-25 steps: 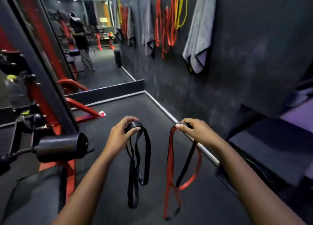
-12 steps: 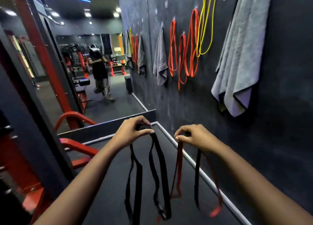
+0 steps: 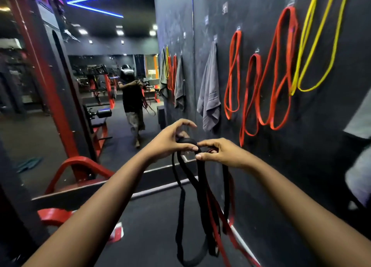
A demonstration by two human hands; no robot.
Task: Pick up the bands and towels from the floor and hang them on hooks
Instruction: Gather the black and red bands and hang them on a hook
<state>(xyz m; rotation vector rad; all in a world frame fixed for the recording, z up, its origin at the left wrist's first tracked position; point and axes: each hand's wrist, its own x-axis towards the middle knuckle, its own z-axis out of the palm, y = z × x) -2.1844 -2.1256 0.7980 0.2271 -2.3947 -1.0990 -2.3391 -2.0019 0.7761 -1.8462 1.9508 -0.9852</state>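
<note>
Both hands meet mid-scene: left hand (image 3: 170,140) pinches the black band (image 3: 181,206), right hand (image 3: 220,153) is closed on the red-and-black band (image 3: 225,196), right beside the wall (image 3: 261,176).

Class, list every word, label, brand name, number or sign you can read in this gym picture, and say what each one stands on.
No text in this picture can be read.
Orange sign seen in the mirror: has marks, too small and blurred to read.
Wall hooks: small plates, no legible print.
Black bands, red bands, grey towel: no visible labels.
</note>
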